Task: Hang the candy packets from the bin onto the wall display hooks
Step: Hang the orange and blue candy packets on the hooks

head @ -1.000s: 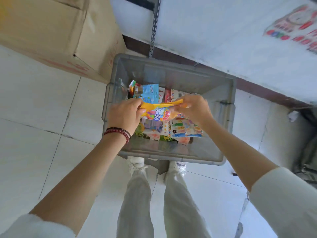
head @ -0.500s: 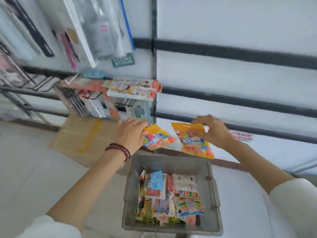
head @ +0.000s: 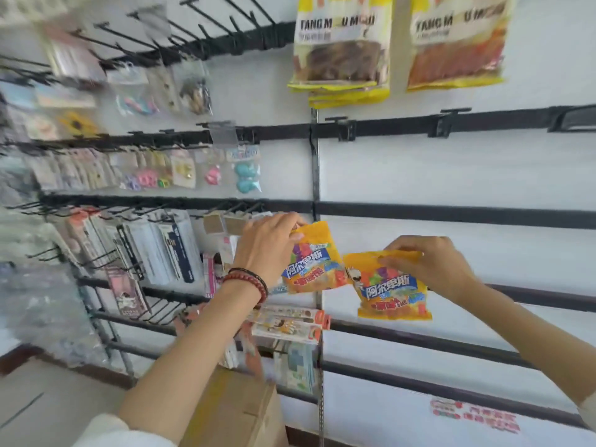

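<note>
— Where's the left packet?
— Raised before the wall rails, well below the hooks, just beside the right packet.
— And the hands?
— Left hand pinches the left packet's top edge; right hand pinches the right packet's top.

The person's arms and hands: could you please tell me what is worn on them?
Both forearms are bare, with white sleeves pushed up: left sleeve, right sleeve at the frame edge. The wrist behind the left hand wears two beaded bracelets, one dark red, one black. The right hand shows no jewellery.
</note>
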A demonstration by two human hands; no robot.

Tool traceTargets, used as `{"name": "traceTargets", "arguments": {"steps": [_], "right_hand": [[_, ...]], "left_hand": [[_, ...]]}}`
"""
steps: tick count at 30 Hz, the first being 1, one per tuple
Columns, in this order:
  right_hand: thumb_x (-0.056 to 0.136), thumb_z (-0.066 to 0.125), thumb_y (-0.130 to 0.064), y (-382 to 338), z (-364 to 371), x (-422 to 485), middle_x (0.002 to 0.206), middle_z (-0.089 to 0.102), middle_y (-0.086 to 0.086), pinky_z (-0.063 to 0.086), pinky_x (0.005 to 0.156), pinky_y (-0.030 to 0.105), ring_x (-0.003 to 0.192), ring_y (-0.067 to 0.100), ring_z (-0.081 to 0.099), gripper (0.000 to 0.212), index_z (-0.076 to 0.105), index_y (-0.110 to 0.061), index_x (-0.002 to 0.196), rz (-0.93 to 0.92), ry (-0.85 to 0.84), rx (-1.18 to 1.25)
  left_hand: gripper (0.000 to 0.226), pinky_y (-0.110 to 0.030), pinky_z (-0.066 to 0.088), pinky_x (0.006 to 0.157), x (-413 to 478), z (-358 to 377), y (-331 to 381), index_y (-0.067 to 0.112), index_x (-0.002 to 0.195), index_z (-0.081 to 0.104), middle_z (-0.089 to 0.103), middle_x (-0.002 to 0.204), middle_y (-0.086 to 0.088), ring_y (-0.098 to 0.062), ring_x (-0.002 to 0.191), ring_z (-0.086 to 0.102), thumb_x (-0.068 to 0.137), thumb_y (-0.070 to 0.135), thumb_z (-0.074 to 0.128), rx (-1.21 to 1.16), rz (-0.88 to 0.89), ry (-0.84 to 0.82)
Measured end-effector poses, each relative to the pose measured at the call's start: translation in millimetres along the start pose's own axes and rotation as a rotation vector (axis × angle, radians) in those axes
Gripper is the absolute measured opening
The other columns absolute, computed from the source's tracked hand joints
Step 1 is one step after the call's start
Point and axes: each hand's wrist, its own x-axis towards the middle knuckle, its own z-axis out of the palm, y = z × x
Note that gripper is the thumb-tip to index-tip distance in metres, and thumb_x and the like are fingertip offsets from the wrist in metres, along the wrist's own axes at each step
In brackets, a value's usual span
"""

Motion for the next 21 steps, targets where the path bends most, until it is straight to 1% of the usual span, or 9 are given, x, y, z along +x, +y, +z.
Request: {"name": "traceTargets", "arguments": {"steps": [4,6,8,10,12,14,17,19,21], "right_hand": [[0.081,0.069,-0.035,-36,-45,20,0.078,0.069,-0.014,0.054,0.07,0.041,0.077,0.01,0.065,0.013,0.063,-0.042,0.072,-0.111,0.165,0.108],[0.083,0.068,-0.03,-51,-67,29,0.077,0.069,-0.011,0.053,0.073,0.04,0.078,0.012,0.065,0.012,0.065,-0.039,0.075,-0.152,0.225,0.134],[0.082,0.069,-0.027,-61,-90,38,0.075,0.07,-0.007,0.051,0.075,0.038,0.078,0.016,0.065,0.007,0.067,-0.032,0.078,-0.166,0.299,0.162],[0.081,0.071,-0.026,-69,-113,42,0.07,0.069,-0.005,0.049,0.071,0.029,0.073,0.016,0.066,0.004,0.068,-0.029,0.079,-0.189,0.365,0.177],[0.079,0.073,-0.026,-77,-136,41,0.069,0.068,-0.008,0.045,0.065,0.019,0.069,0.014,0.064,0.007,0.068,-0.03,0.077,-0.22,0.427,0.158],[0.079,0.072,-0.027,-82,-163,39,0.067,0.069,-0.005,0.047,0.064,0.024,0.068,0.016,0.065,0.005,0.069,-0.029,0.077,-0.227,0.476,0.135],[0.081,0.071,-0.032,-86,-206,37,0.073,0.069,-0.005,0.052,0.064,0.035,0.073,0.018,0.065,0.003,0.068,-0.031,0.079,-0.212,0.599,0.087],[0.08,0.07,-0.035,-86,-232,37,0.074,0.069,-0.009,0.053,0.067,0.036,0.077,0.016,0.064,0.004,0.067,-0.034,0.078,-0.194,0.665,0.066],[0.079,0.071,-0.037,-84,-254,38,0.071,0.069,-0.011,0.054,0.072,0.036,0.078,0.014,0.064,0.006,0.067,-0.038,0.074,-0.176,0.682,0.05]], "left_hand": [[0.014,-0.026,0.049,0.076,36,-53,-1,0.023,0.097,0.07,0.072,0.089,0.008,-0.012,0.079,0.066,0.084,0.029,0.066,-0.151,0.024,0.162],[0.012,-0.027,0.052,0.076,56,-70,6,0.025,0.093,0.07,0.072,0.083,0.01,-0.008,0.075,0.066,0.082,0.028,0.069,-0.206,0.048,0.202],[0.011,-0.032,0.052,0.078,77,-81,19,0.026,0.092,0.07,0.072,0.082,0.011,-0.007,0.073,0.066,0.081,0.028,0.069,-0.217,0.112,0.256],[0.01,-0.035,0.051,0.076,96,-89,37,0.028,0.093,0.069,0.071,0.084,0.012,-0.01,0.075,0.066,0.082,0.029,0.068,-0.216,0.175,0.305],[0.009,-0.033,0.049,0.073,114,-96,56,0.027,0.092,0.068,0.07,0.084,0.011,-0.013,0.074,0.066,0.083,0.027,0.067,-0.203,0.24,0.382],[0.01,-0.03,0.05,0.07,129,-105,76,0.024,0.093,0.068,0.071,0.085,0.009,-0.014,0.074,0.066,0.083,0.027,0.066,-0.209,0.278,0.457],[0.012,-0.025,0.05,0.067,147,-121,103,0.025,0.097,0.065,0.071,0.088,0.011,-0.008,0.077,0.065,0.087,0.033,0.062,-0.303,0.272,0.473],[0.014,-0.021,0.047,0.064,156,-128,118,0.027,0.098,0.064,0.07,0.087,0.014,-0.004,0.075,0.063,0.089,0.036,0.059,-0.325,0.289,0.461],[0.014,-0.024,0.049,0.07,162,-132,133,0.027,0.098,0.064,0.07,0.085,0.015,-0.004,0.074,0.065,0.088,0.037,0.06,-0.348,0.314,0.473]]}}
